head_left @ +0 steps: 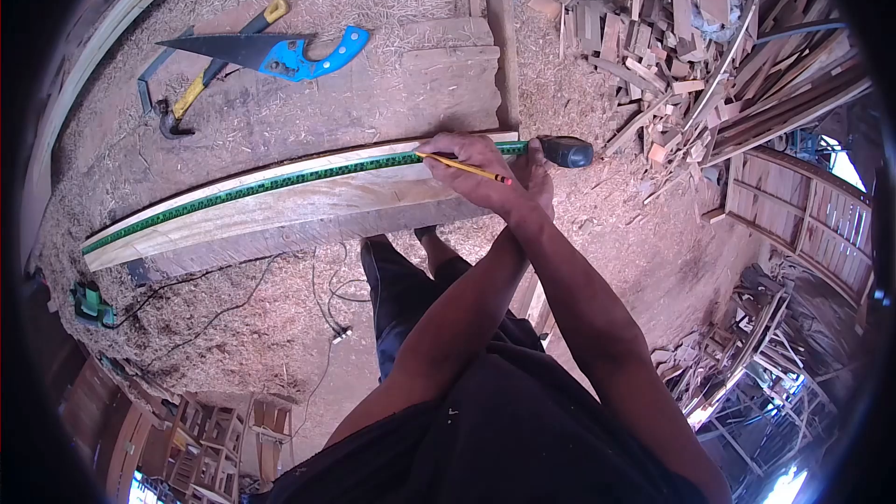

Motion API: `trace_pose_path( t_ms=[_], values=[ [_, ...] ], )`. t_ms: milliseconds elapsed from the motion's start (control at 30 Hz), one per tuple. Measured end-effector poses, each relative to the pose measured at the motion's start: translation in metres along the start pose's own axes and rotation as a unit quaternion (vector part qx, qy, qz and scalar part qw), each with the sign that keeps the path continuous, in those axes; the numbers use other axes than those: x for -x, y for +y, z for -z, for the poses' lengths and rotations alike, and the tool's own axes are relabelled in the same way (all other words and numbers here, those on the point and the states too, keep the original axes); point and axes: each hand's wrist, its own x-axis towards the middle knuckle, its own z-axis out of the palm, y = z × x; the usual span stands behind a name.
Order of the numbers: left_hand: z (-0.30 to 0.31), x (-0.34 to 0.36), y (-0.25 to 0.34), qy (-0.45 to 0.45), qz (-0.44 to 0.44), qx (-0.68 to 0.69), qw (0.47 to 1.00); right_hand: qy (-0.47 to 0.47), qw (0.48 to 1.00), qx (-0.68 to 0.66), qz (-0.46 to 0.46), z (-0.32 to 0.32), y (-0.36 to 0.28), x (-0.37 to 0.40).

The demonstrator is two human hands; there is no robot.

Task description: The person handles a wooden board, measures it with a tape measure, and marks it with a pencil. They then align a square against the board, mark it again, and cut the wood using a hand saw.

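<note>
My forearms cross, the right one on top. My right hand [469, 166] is closed on a yellow pencil [481, 171], its tip at the edge of the tape blade. My left hand [539, 179], partly hidden behind the right wrist, grips the tape measure [566, 151] beside its dark case. The green blade [280, 178] runs leftward along a long pale wooden board [317, 201] to its far left end. The board lies on a wider worn wooden surface [448, 84].
A blue-handled handsaw [280, 54] lies across a yellow-and-black hammer [207, 79] beyond the board. Offcuts [644, 47] are heaped at upper right. A green power tool [91, 303] and cord [327, 317] lie among shavings on the floor, left.
</note>
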Motion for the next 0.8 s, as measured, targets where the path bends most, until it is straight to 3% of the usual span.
trace_pose_path(
  t_ms=[100, 800],
  values=[
    [-0.002, -0.001, 0.001, 0.009, 0.013, 0.000, 1.000, -0.012, 0.999, -0.047, -0.006, 0.002, 0.002, 0.000],
    [0.009, -0.014, -0.022, 0.053, 0.011, 0.001, 0.999, -0.003, 1.000, -0.020, -0.007, 0.026, 0.009, 0.007]
  ],
)
